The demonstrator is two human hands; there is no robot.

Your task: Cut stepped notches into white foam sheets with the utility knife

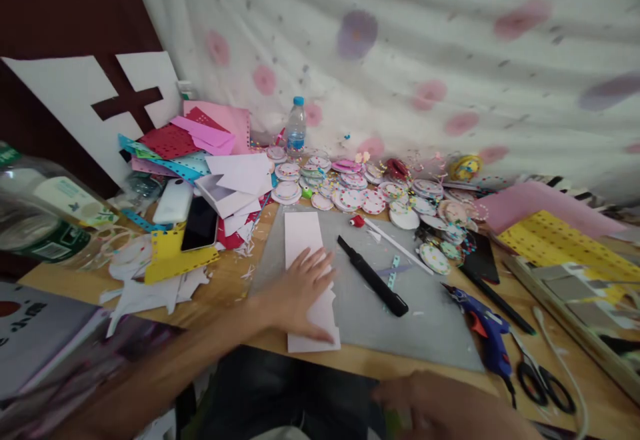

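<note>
My left hand (300, 290) lies flat, fingers spread, on a long pale pink paper strip (303, 237) that rests on a grey cutting mat (425, 320). My right hand (435, 403) is low at the table's front edge, blurred; something greenish shows under it, but I cannot tell if it holds that. A black utility knife (373, 285) lies on the mat just right of the strip. A white stick with a red tip (393, 241) lies beyond it.
Several round decorated paper discs (373, 193) crowd the back. A water bottle (296, 128), coloured paper pile (190, 143), phone (200, 223) and yellow punched sheet (173, 260) stand left. A blue glue gun (487, 333), scissors (543, 380) and black pen (495, 300) lie right.
</note>
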